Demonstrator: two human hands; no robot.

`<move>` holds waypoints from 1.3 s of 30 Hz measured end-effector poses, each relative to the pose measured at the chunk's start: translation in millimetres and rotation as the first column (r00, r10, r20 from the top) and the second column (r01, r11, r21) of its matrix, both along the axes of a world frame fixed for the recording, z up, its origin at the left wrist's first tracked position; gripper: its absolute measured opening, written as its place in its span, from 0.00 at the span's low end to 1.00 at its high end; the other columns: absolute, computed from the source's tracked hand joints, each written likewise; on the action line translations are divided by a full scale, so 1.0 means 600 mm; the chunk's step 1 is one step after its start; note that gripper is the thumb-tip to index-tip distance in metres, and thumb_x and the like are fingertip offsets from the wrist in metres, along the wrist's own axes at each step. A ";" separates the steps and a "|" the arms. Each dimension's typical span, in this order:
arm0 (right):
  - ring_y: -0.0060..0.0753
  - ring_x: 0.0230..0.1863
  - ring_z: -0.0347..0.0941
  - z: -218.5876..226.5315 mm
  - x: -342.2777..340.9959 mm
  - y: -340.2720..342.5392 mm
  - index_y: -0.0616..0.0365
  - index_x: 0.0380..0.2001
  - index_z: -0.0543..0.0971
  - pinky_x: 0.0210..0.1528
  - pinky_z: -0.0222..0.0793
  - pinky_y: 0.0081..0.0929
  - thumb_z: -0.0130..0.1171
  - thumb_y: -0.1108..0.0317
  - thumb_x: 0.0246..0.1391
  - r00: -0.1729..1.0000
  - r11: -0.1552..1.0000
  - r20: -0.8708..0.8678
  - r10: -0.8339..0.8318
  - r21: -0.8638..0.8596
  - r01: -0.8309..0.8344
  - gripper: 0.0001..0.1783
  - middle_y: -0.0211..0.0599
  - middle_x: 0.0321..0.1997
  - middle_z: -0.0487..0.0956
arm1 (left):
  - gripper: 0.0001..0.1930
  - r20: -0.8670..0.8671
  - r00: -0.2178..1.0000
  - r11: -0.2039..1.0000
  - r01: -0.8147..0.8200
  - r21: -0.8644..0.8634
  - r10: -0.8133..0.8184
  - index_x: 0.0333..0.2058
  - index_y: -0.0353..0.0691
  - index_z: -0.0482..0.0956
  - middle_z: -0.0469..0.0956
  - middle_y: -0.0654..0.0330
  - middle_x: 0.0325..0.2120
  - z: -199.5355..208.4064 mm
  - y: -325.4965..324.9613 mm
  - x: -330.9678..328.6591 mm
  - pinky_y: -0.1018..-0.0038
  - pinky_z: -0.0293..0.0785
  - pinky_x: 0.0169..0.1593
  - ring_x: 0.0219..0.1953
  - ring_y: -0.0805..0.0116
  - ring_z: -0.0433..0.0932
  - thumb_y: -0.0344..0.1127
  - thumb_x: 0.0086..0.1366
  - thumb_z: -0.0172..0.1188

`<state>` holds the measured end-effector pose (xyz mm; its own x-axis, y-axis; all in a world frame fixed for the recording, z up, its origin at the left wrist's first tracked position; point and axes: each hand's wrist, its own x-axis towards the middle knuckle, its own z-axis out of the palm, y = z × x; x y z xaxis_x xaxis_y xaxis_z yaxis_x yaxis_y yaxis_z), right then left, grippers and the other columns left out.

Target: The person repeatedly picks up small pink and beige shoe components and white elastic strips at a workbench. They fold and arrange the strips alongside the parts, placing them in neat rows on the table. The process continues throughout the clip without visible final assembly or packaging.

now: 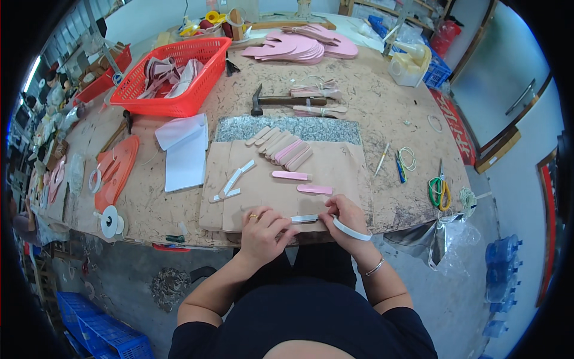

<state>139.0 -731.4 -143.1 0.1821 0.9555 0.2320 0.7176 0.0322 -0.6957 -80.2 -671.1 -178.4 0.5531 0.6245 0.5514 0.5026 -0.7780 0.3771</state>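
Observation:
My left hand (263,233) rests at the near edge of a brown paper-covered board, fingers curled, fingertips at the left end of a short flat piece with a white face (304,218). At that piece's other end, my right hand (347,222) pinches a narrow white strip (351,231), whose loose part curves over the fingers. Whether strip and piece are joined is hidden. Just beyond lie two pink tabs (292,175) and, farther off, a fanned row of beige and pink tabs (280,148). Several white-faced pieces (234,179) lie end to end at the left.
A speckled stone slab (290,128) lies under the paper's far edge, with a hammer (287,101) beyond. At right are scissors (441,190) and a blue cutter (400,167). Left stand a red basket (170,72), white sheets (184,161) and a white spool (111,222).

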 end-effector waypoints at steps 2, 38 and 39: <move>0.41 0.33 0.79 0.003 -0.006 -0.008 0.59 0.37 0.75 0.35 0.74 0.32 0.69 0.74 0.50 0.989 0.998 -0.143 0.026 0.066 -0.017 0.13 0.42 0.31 0.80 | 0.12 0.020 1.000 0.998 0.007 -0.055 -0.006 0.40 0.47 0.82 0.79 0.66 0.39 0.015 0.008 0.023 0.60 0.59 0.56 0.49 0.63 0.74 0.41 0.58 0.67; 0.10 0.21 0.70 0.018 -0.070 0.005 0.63 0.36 0.83 0.23 0.63 0.14 0.64 0.70 0.58 0.854 0.998 -0.516 0.068 0.026 -0.063 0.08 0.27 0.20 0.79 | 0.23 0.469 0.879 0.936 0.228 -0.267 -0.080 0.59 0.35 0.75 0.71 0.53 0.47 0.027 -0.023 0.053 0.75 0.76 0.45 0.44 0.63 0.76 0.16 0.65 0.54; 0.10 0.21 0.70 0.015 -0.073 0.006 0.64 0.36 0.83 0.23 0.63 0.14 0.63 0.70 0.58 0.852 0.997 -0.518 0.077 0.053 -0.059 0.07 0.28 0.20 0.79 | 0.24 0.468 0.880 0.938 0.226 -0.262 -0.081 0.59 0.35 0.75 0.71 0.53 0.47 0.025 -0.023 0.053 0.74 0.76 0.45 0.44 0.62 0.76 0.15 0.64 0.54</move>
